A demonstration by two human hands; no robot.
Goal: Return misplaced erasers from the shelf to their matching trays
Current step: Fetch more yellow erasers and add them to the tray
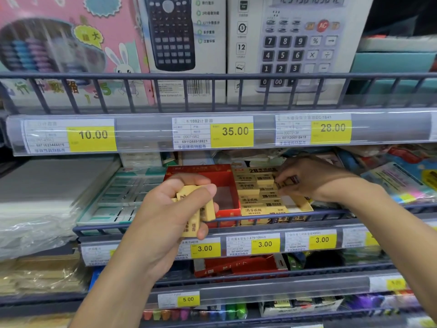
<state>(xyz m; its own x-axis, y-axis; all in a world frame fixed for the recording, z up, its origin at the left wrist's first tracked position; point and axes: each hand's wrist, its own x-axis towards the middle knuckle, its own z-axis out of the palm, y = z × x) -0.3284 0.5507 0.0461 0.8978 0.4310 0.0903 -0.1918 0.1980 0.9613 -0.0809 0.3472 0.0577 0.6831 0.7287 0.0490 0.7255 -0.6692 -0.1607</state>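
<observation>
Yellow erasers [194, 209], a small bunch of them, were clutched in the left hand [175, 209], fingers curled round them, held in front of the red tray [227, 209] on the wire shelf [331, 213]. Right hand [307, 181] reached over the yellow tray [305, 205] just beside the red one, fingertips [279, 182] pinching a small dark-printed eraser [287, 182] above the rows of yellow erasers packed in that tray. Red tray's floor showed bare; blur hid the print on the pinched piece.
</observation>
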